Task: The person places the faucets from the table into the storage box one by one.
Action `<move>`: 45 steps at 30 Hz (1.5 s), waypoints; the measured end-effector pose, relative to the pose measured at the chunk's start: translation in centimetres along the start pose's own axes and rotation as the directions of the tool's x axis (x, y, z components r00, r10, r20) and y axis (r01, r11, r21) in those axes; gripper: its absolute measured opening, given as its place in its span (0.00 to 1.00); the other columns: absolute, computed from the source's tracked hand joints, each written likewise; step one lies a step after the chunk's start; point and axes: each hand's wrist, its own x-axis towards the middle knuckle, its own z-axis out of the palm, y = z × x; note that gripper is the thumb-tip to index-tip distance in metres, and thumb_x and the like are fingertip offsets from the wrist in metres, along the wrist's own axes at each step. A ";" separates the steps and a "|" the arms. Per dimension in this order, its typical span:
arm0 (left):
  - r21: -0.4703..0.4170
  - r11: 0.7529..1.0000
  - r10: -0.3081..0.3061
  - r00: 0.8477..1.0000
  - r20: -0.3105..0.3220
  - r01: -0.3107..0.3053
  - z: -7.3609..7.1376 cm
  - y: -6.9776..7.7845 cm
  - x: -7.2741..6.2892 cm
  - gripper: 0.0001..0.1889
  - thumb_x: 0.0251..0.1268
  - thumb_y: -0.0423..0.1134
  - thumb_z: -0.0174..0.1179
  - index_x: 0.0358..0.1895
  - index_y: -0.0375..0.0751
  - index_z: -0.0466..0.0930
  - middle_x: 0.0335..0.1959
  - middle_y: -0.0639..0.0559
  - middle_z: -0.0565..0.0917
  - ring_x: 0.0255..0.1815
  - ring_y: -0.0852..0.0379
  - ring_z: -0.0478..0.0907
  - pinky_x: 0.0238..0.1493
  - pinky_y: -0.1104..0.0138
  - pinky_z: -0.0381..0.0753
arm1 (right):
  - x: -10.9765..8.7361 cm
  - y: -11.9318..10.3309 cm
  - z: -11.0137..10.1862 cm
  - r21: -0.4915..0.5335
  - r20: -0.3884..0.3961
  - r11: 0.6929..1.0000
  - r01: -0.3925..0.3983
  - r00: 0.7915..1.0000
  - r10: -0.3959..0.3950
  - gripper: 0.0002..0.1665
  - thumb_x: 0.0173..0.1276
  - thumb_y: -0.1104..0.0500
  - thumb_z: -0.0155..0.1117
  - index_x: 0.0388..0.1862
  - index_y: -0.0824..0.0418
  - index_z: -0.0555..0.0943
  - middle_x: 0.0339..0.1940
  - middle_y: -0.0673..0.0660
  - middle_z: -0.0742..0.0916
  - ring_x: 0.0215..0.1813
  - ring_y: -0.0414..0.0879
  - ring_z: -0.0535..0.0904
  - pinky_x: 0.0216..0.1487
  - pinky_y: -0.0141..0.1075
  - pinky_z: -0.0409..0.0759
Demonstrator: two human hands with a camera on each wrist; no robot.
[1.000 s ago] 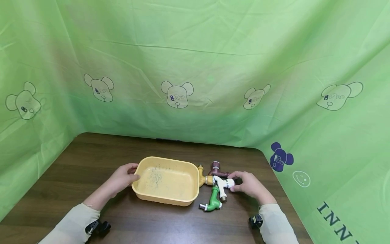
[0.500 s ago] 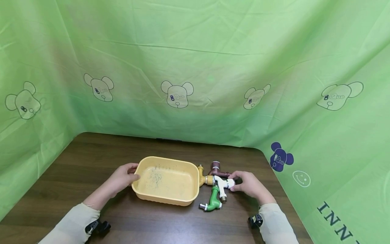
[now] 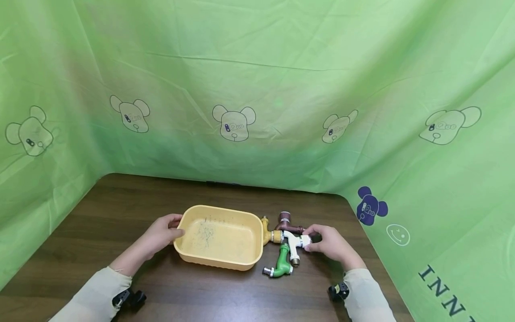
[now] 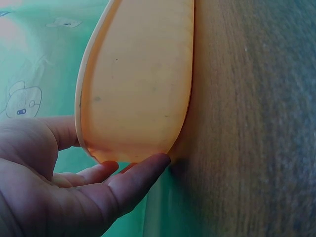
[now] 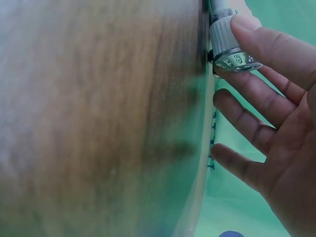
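A shallow yellow plastic basin (image 3: pixel 237 243), dark specks on its floor, sits mid-table. My left hand (image 3: pixel 161 235) grips its left end, thumb and fingers about the wall; the left wrist view shows fingertips along the basin's (image 4: pixel 138 84) lower side. Just right of the basin lies a white tap (image 3: pixel 293 243). My right hand (image 3: pixel 327 243) pinches its right end between thumb and fingers, and in the right wrist view the ribbed white cap (image 5: pixel 224 37) shows under the thumb. Around it lie a yellow tap (image 3: pixel 269 236), a maroon tap (image 3: pixel 285 221) and a green tap (image 3: pixel 283 264).
The brown wooden table (image 3: pixel 193 299) has rounded far corners. A green curtain (image 3: pixel 257 80) printed with bear faces hangs close behind and along both sides. A black wrist camera (image 3: pixel 339 291) is strapped at each sleeve, low over the table.
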 end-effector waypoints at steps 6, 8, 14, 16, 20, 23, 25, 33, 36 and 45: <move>-0.009 1.000 0.005 1.000 0.005 -0.005 0.0 0.0 0.0 0.30 0.71 0.30 0.59 0.73 0.24 0.63 0.63 0.29 0.77 0.54 0.45 0.82 0.46 0.57 0.89 | -0.3 0.0 -0.1 0.016 -0.013 1.000 0.018 1.000 -0.017 0.18 0.55 0.55 0.82 0.43 0.48 0.85 0.44 0.48 0.87 0.53 0.50 0.81 0.59 0.54 0.77; -0.008 1.000 0.007 1.000 0.004 -0.007 0.0 -0.1 0.0 0.30 0.71 0.30 0.59 0.72 0.24 0.63 0.62 0.29 0.77 0.53 0.46 0.83 0.46 0.57 0.89 | -0.4 0.1 -0.2 0.029 -0.018 0.999 0.020 1.000 -0.020 0.18 0.55 0.56 0.82 0.43 0.48 0.85 0.43 0.48 0.87 0.53 0.51 0.81 0.59 0.54 0.77; -0.014 1.000 0.005 1.000 0.002 -0.005 -0.1 -0.1 0.1 0.30 0.70 0.30 0.59 0.73 0.24 0.63 0.63 0.29 0.77 0.53 0.46 0.83 0.46 0.57 0.89 | -0.6 0.3 -0.3 0.047 -0.028 0.998 0.028 0.999 -0.027 0.17 0.56 0.55 0.81 0.44 0.49 0.85 0.44 0.49 0.87 0.52 0.52 0.81 0.57 0.54 0.77; -0.013 1.000 0.012 1.000 0.007 -0.012 -0.1 0.0 0.1 0.30 0.71 0.31 0.59 0.73 0.24 0.63 0.63 0.29 0.76 0.53 0.46 0.83 0.46 0.57 0.89 | -0.6 0.4 -0.3 0.051 -0.034 0.998 0.024 0.999 -0.022 0.17 0.56 0.55 0.81 0.44 0.49 0.85 0.44 0.49 0.87 0.52 0.52 0.81 0.57 0.53 0.77; -0.011 1.000 0.015 1.000 0.009 -0.015 0.0 0.0 0.1 0.30 0.71 0.31 0.59 0.73 0.24 0.63 0.63 0.29 0.76 0.53 0.45 0.82 0.46 0.57 0.89 | -0.8 0.5 -0.3 0.078 -0.049 0.997 0.010 0.999 -0.006 0.18 0.56 0.56 0.81 0.45 0.48 0.86 0.46 0.50 0.87 0.53 0.53 0.81 0.59 0.54 0.77; -0.009 1.000 0.011 1.000 0.006 -0.011 0.0 0.0 0.1 0.30 0.71 0.31 0.59 0.73 0.24 0.63 0.63 0.29 0.76 0.53 0.46 0.82 0.46 0.57 0.89 | -0.9 0.5 -0.4 0.117 -0.064 0.993 0.012 0.998 -0.005 0.19 0.55 0.56 0.81 0.46 0.49 0.86 0.46 0.50 0.87 0.55 0.55 0.81 0.60 0.55 0.76; -0.007 1.000 0.014 1.000 0.006 -0.014 0.0 0.0 0.1 0.30 0.71 0.30 0.59 0.73 0.24 0.63 0.63 0.29 0.76 0.53 0.45 0.82 0.46 0.57 0.89 | -1.0 0.5 -0.4 0.136 -0.073 0.990 0.018 0.997 -0.009 0.19 0.56 0.56 0.81 0.46 0.49 0.86 0.46 0.50 0.88 0.55 0.55 0.81 0.60 0.56 0.76; -0.020 1.000 0.001 1.000 0.008 -0.001 0.0 -0.2 0.1 0.30 0.71 0.31 0.59 0.73 0.25 0.63 0.63 0.29 0.76 0.54 0.45 0.82 0.46 0.57 0.89 | -1.2 0.5 -0.4 0.189 -0.096 0.982 0.007 0.995 0.011 0.20 0.55 0.54 0.82 0.46 0.47 0.86 0.46 0.49 0.87 0.57 0.53 0.80 0.64 0.59 0.73; -0.021 1.000 -0.001 1.000 0.007 0.002 0.0 -0.2 0.1 0.30 0.71 0.31 0.59 0.73 0.25 0.63 0.63 0.30 0.76 0.54 0.45 0.82 0.46 0.57 0.89 | -1.2 0.4 -0.5 0.195 -0.113 0.981 0.007 0.994 0.015 0.20 0.55 0.52 0.82 0.47 0.47 0.85 0.48 0.49 0.88 0.58 0.53 0.79 0.65 0.59 0.72; -0.021 1.000 0.006 1.000 0.005 -0.006 0.0 -0.2 0.1 0.30 0.70 0.30 0.59 0.72 0.24 0.63 0.63 0.29 0.76 0.54 0.45 0.82 0.46 0.57 0.89 | -1.3 -0.5 -0.8 0.282 -0.191 0.959 -0.023 0.978 0.079 0.24 0.56 0.51 0.82 0.50 0.52 0.85 0.51 0.54 0.87 0.61 0.54 0.76 0.65 0.57 0.69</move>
